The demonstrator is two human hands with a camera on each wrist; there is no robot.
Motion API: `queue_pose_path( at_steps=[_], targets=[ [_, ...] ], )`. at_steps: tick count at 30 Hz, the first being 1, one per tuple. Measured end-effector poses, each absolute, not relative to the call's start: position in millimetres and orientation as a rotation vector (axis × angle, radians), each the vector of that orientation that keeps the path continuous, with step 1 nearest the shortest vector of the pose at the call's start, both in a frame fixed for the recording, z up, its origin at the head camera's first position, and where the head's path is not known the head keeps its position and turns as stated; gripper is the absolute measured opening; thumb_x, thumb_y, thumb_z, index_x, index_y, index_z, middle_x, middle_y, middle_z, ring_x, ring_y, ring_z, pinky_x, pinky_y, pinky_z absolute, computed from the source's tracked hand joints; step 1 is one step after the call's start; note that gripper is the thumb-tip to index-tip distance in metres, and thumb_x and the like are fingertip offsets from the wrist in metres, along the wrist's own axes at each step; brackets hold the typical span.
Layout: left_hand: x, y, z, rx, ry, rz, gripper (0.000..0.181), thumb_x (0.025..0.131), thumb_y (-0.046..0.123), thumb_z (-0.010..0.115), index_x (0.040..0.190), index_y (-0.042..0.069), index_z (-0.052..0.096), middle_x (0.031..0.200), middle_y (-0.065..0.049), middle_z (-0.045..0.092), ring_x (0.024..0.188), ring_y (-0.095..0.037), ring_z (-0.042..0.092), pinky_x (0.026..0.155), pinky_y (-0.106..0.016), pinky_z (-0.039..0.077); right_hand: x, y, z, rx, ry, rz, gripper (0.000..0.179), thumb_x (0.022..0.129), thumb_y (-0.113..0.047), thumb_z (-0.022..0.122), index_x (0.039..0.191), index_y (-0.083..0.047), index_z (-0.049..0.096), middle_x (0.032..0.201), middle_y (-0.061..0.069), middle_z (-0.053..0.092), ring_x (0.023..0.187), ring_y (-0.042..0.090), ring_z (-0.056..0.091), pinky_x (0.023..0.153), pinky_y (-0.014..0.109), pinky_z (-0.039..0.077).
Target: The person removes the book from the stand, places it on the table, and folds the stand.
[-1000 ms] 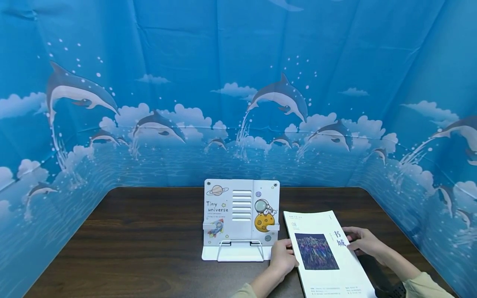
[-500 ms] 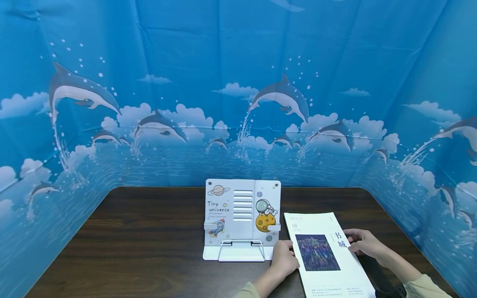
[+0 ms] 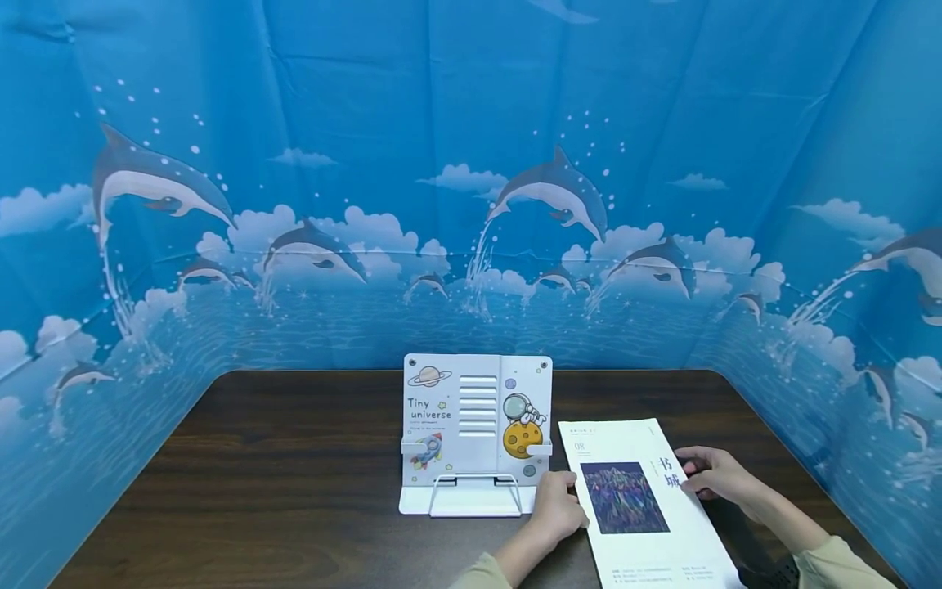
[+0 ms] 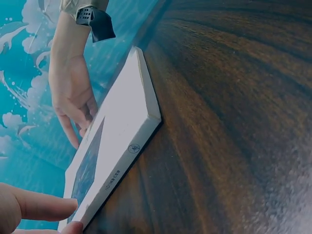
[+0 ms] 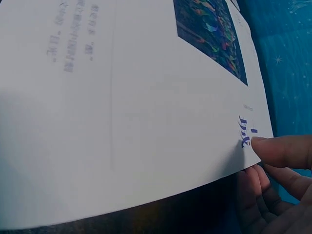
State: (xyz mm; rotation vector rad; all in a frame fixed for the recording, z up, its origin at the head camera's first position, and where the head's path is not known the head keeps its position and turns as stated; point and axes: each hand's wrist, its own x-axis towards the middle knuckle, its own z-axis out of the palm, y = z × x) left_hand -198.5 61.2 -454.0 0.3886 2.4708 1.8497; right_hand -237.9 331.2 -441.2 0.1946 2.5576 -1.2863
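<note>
A white paperback book with a dark picture on its cover lies at the right of the table. At its left, spine edge is my left hand, holding that edge with thumb and fingers. My right hand pinches the opposite edge. In the right wrist view the right thumb lies on the cover beside the purple title, with the other fingers below the edge. The left wrist view shows the book's spine low over the tabletop, with left fingertips close to it.
A white metal book stand with space drawings stands upright just left of the book, close to the left hand. Dark wood tabletop extends to the left. A blue dolphin curtain borders the table's back and sides.
The right thumb has slid slightly farther onto the cover, over part of the title. The book, left hand and stand stay nearly in place; the head view shifts slightly.
</note>
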Motion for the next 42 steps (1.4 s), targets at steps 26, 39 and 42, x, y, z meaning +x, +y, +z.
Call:
queue_pose_path(
  at_steps=[26,39,42],
  targets=[
    [-202,0,-394,0.231,2.305,1.874,0.046,0.069,-0.003,0.07,0.113,-0.005,0.056,0.095,-0.011,0.057,0.079,-0.017,0.057,0.067,-0.029,0.051,-248,307,-408,0.023,2.64,-1.28,0.058,0.084,-0.019,0.064,0.127,0.011,0.04,0.097,0.011,0.056,0.084,0.021,0.051,0.069,0.034,0.049],
    [-213,-93,-368,0.124,2.458,1.876,0.045,0.079,0.004,0.064,0.121,-0.005,0.051,0.113,-0.02,0.055,0.098,-0.028,0.058,0.078,-0.033,0.051,-251,265,-388,-0.119,2.624,-1.387,0.058,0.085,-0.032,0.061,0.127,0.006,0.044,0.111,0.018,0.058,0.1,0.031,0.055,0.077,0.042,0.05],
    [-216,-113,-367,0.08,2.546,1.879,0.043,0.079,0.004,0.064,0.12,-0.005,0.052,0.113,-0.019,0.056,0.098,-0.028,0.058,0.079,-0.036,0.051,-253,254,-387,-0.144,2.61,-1.412,0.061,0.083,-0.034,0.063,0.127,0.005,0.045,0.109,0.016,0.059,0.099,0.03,0.056,0.078,0.043,0.05]
  ],
)
